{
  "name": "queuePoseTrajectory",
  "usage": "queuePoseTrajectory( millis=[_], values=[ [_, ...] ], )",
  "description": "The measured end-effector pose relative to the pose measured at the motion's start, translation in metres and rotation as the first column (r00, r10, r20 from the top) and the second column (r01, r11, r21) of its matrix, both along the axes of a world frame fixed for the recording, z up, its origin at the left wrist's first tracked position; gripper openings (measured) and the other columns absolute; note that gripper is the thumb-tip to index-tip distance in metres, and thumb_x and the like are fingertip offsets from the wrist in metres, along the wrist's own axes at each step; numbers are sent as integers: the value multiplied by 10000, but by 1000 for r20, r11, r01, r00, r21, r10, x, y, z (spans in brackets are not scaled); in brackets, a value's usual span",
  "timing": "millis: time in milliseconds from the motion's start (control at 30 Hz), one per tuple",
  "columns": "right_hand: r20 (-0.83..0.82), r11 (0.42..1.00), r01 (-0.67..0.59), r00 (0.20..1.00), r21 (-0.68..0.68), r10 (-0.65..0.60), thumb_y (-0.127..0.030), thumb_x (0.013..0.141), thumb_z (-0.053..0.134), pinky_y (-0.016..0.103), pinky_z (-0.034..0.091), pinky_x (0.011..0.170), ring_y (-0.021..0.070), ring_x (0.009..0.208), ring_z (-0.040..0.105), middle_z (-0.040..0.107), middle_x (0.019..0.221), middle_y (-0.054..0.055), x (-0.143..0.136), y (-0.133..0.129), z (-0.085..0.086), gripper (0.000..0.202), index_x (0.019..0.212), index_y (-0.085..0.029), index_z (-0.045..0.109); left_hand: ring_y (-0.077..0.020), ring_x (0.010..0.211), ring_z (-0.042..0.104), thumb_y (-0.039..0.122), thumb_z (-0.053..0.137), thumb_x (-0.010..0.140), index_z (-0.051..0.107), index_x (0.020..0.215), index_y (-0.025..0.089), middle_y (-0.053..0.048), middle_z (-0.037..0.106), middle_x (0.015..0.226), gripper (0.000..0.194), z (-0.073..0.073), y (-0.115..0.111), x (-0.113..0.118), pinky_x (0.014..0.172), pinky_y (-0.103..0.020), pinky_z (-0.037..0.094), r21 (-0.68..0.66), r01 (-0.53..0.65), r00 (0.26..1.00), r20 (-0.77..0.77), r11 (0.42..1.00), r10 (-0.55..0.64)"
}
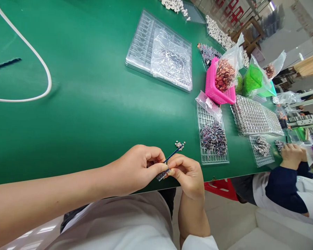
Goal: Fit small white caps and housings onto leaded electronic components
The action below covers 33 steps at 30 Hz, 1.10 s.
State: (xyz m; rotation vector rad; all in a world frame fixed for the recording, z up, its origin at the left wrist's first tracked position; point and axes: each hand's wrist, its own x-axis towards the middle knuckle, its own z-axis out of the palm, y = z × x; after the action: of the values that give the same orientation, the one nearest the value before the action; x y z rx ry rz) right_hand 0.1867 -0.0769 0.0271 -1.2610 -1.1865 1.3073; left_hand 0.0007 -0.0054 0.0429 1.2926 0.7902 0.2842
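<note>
A dark blue strip (173, 153) was pinched between both hands, close to the near edge of the table (94, 121). The left hand (142, 168) gripped it between thumb and forefinger; the right hand (190, 177) had its thumb and fingertips closed on it from the other side, though whether they also held some tiny part could not be made out. The strip's long axis ran aslant, its far end pointing forward and right, across a small pile of pale pieces (177, 143); whether it touched them could not be told. The right hand was nearer that pile. On the right, a clear tray (203, 116) bearing wired parts (214, 139) bounded the room; to the left and ahead, green surface stretched broadly towards a white cable (49, 82) and stacked clear cases (139, 45)
</note>
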Motion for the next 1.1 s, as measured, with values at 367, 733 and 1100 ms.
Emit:
queuePoseTrajectory(
  millis=[367,733,1100],
  values=[
    [-89,998,-23,996,-65,17,-234,828,766,231,593,581,112,624,652,661,775,0,1,2,0,22,823,-222,748,-127,588,477,375,542,867,617,719,182,31,573,622,254,2,0,1,536,-235,357,62,3,1000,-18,998,-2],
    [74,985,150,985,81,-156,-218,881,695,204,509,590,90,656,627,642,838,-7,-5,-4,-6,38,900,-229,726,-131,573,519,394,528,897,674,796,191,22,658,660,270,-3,1,2,547,-249,380,310,-63,992,-81,948,93],
    [191,962,210,951,175,-243,-217,883,670,246,475,602,122,692,595,639,821,16,-7,-10,-10,44,882,-217,714,-178,719,648,449,605,875,706,854,225,6,732,766,247,-8,0,0,662,-252,478,219,-81,995,-37,972,91]
  ],
)
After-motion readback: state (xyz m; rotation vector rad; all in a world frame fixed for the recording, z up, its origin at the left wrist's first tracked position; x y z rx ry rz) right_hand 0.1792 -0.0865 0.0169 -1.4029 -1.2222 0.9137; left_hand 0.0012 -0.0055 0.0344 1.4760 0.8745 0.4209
